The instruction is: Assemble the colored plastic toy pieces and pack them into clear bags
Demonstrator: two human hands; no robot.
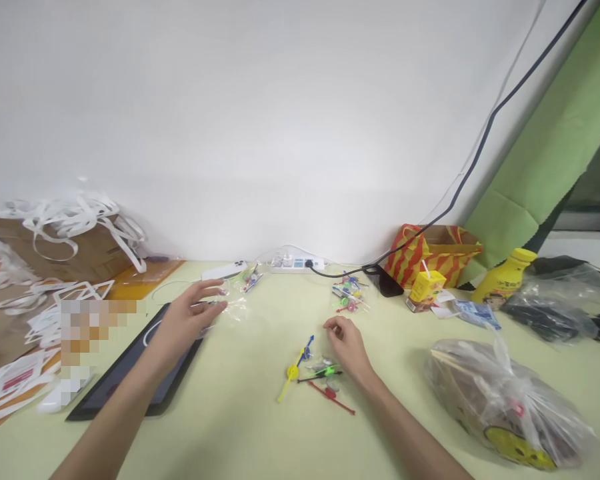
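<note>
While both arms reach over the pale yellow-green table (260, 427), things stand thus:

L hand: left hand (190, 319) stretched fwd, fingers pinched on a clear plastic bag (230, 303) w/ small coloured pieces inside; wrist passes over the dark tablet (130, 380).
R hand: right hand (347, 343) palm down, fingers curled loosely, tips touching the table just beside the loose pile; can't tell if it actually grips anything.
Loose pile: coloured plastic sticks (315, 373), yellow, blue, green, red, black, lying flat on the table betw. the two arms, just left of the R hand.
2nd pile: more coloured pieces (349, 293) further back, apart from both hands.
Tablet: flat, screen up, near left table edge, under L forearm.
Back edge: white power strip (297, 265) against the wall, black cable (460, 187) running up to the right; white phone (225, 270) left of it.
Right side: striped orange-red paper bag (437, 257), yellow juice carton (425, 288) w/ straw, yellow bottle (503, 277), black phone (385, 281) near the bag.
Near right: big clear plastic bag (505, 400) w/ brownish contents, lying on the table.
Left side: cardboard box (65, 247) w/ white paper strips (75, 217) heaped on top; more white cutouts spread below it.
</note>
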